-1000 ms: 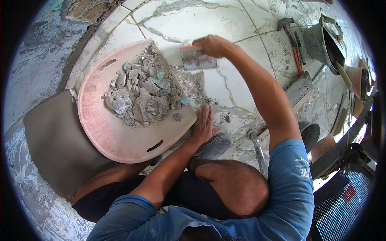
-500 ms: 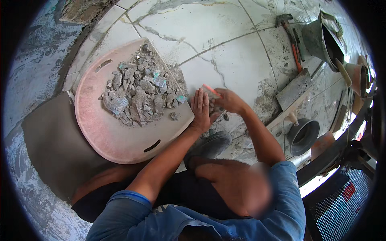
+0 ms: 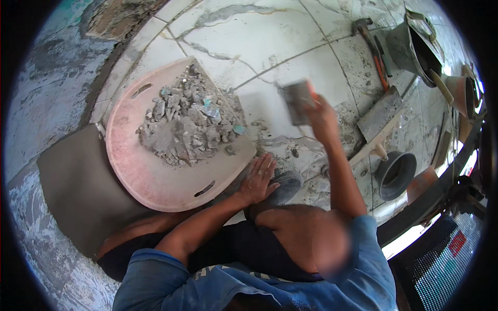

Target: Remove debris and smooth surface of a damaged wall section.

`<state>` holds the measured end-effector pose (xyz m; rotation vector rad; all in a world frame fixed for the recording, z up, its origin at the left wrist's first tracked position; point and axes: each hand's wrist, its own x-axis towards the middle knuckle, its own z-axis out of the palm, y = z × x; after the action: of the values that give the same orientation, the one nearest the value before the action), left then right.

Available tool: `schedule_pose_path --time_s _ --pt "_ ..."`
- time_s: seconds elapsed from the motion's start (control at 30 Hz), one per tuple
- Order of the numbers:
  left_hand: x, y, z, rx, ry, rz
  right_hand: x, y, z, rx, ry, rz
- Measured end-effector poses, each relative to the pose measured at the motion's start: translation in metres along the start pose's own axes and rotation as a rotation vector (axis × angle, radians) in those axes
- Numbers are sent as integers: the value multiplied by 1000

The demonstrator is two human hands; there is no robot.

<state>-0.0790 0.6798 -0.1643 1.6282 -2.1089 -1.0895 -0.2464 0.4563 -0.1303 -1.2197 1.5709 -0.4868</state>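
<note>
My right hand (image 3: 323, 120) is wrapped round the orange handle of a flat rectangular trowel (image 3: 296, 103). The trowel's grey blade is slightly blurred and raised above the marbled tile floor. My left hand (image 3: 258, 180) has its fingers stretched out and holds nothing. It lies beside the near right rim of a pink scoop-shaped plastic pan (image 3: 161, 194), close to my dark shoe (image 3: 287, 187). Grey mortar rubble (image 3: 189, 127) is heaped in the pan towards its straight far right side. Some loose crumbs lie on the tiles by the pan's right corner.
On the right lie an orange-handled hammer (image 3: 374, 52), a flat grey board (image 3: 381, 115) with a wooden handle, a dark round bowl (image 3: 396, 176) and a grey bucket (image 3: 412, 49). Smooth grey mortar (image 3: 83, 181) covers the floor on the left. A mesh chair (image 3: 441, 254) stands at lower right.
My right hand has lifted the trowel up and to the right, away from the pan's corner. My left hand has drawn back towards my shoe. Rubble near the pan's middle looks shifted.
</note>
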Motion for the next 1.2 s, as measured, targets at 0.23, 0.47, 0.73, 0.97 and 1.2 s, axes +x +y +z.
schedule_pose_path --time_s 0.23,0.47,0.73,0.97,1.2 --pt "42 -15 -64 25 258 115 -35 91 -4 -160 184 -9" --pt "79 -126 -184 266 622 -167 -17 2 94 49 -236 -124" --pt "-16 -264 -347 868 374 -607 -32 -17 76 116 -250 -176" --pt "-100 -310 -389 -364 165 -972 -92 62 113 655 -595 337" --pt "-100 -251 -384 -411 237 -914 -98 65 150 426 -447 7"
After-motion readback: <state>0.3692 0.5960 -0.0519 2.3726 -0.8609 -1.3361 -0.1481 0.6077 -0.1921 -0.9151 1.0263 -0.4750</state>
